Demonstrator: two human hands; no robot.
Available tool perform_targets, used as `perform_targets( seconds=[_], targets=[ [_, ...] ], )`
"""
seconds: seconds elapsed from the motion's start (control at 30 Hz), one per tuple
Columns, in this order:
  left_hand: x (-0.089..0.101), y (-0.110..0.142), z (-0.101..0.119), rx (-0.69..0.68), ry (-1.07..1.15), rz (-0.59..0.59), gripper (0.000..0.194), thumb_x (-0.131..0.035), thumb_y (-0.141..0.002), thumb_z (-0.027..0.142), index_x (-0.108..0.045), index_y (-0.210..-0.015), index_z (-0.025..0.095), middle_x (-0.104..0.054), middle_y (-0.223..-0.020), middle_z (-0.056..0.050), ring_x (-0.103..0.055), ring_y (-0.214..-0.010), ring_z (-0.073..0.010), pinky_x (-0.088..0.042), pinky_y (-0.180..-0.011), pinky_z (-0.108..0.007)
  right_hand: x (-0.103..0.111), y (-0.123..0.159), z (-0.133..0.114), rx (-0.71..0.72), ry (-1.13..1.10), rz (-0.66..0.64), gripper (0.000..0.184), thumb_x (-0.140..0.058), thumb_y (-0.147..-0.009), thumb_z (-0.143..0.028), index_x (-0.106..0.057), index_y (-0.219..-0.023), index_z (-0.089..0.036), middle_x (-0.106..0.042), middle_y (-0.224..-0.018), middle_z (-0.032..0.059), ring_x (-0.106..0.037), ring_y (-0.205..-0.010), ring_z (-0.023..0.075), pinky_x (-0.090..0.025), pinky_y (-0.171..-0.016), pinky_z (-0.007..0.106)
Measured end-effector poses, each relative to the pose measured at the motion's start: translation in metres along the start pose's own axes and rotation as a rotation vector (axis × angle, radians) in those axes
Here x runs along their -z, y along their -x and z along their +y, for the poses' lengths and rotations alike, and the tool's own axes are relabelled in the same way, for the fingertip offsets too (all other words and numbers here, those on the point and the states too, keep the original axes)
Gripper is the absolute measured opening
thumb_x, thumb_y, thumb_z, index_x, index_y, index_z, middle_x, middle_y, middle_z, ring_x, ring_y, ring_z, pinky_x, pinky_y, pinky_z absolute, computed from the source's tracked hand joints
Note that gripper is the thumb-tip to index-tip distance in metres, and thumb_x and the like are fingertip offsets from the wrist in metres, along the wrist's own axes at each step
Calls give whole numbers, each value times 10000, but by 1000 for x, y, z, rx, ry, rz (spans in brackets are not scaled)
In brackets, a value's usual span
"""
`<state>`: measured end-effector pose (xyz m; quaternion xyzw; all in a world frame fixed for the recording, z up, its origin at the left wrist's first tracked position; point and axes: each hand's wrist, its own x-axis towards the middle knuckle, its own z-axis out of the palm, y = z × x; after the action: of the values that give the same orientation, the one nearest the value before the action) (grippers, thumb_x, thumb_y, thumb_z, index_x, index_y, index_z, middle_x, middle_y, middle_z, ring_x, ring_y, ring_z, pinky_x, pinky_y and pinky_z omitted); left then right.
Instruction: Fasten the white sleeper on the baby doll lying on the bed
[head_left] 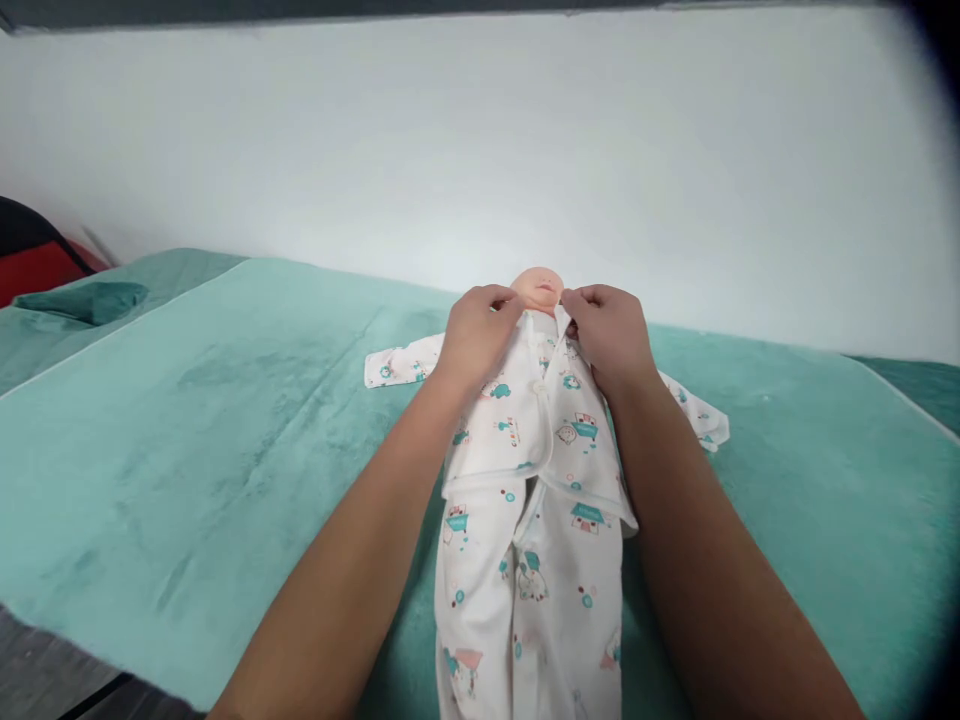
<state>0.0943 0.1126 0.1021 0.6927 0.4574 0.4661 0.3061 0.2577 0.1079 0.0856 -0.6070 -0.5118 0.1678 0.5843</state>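
A baby doll (541, 287) lies on its back, its head toward the wall. It wears a white printed baby shirt (517, 430) with long sleeves spread to both sides, and matching trousers (480, 600). My left hand (480, 325) is at the left of the neck, fingers closed at the shirt's collar; what they pinch is partly hidden. On the other side, my right hand (606, 325) pinches the collar edge and lifts its corner near the doll's chin. A fastening shows at the chest, and below it the front edges part.
A green plush cover (247, 430) spreads under the doll, with a folded green piece (82, 300) at the far left. Behind stands a white wall (450, 150). A red and black object (37, 255) is at the left edge; grey floor (60, 670) shows lower left.
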Motion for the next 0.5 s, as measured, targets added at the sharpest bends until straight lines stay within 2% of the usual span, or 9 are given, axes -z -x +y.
perform_targets(
  seconds=[0.1, 0.2, 0.33, 0.43, 0.5],
  targets=[
    [-15, -25, -7, 49, -77, -112, 230, -586, -863, 275, -703, -693, 173, -668, -709, -43, -541, -646, -160, -430, -664, -318, -3, 4, -2, -54, -70, 15, 235, -659, -823, -380, -646, -685, -190, -555, -541, -5, -465, -503, 132, -387, -518, 303],
    [-20, -26, -19, 55, -51, -116, 178, -637, -837, 262, -694, -692, 177, -685, -734, -35, -561, -680, -159, -426, -677, -309, -7, 6, -5, -59, 13, -19, 230, -692, -804, -373, -685, -683, -177, -570, -562, -6, -469, -534, 130, -393, -549, 300],
    [-17, -23, -25, 76, 231, -93, 119, -653, -833, 240, -696, -747, 169, -692, -772, -21, -585, -722, -134, -439, -699, -275, -13, 7, -13, -69, -44, -13, 194, -712, -789, -345, -706, -685, -181, -575, -576, -5, -473, -547, 132, -415, -559, 300],
    [-14, -23, -20, 109, 469, -112, 122, -667, -850, 251, -672, -773, 157, -637, -717, -3, -540, -660, -100, -433, -660, -248, -16, 7, -18, -52, -110, -2, 206, -710, -799, -339, -686, -660, -189, -583, -596, -1, -486, -554, 129, -435, -567, 297],
    [-14, -24, -16, 141, 547, -102, 104, -661, -867, 230, -656, -796, 154, -627, -720, 0, -531, -643, -84, -441, -662, -236, -18, 6, -19, -53, -126, -23, 205, -711, -803, -340, -684, -666, -190, -582, -596, 1, -492, -552, 129, -435, -557, 296]
  ],
)
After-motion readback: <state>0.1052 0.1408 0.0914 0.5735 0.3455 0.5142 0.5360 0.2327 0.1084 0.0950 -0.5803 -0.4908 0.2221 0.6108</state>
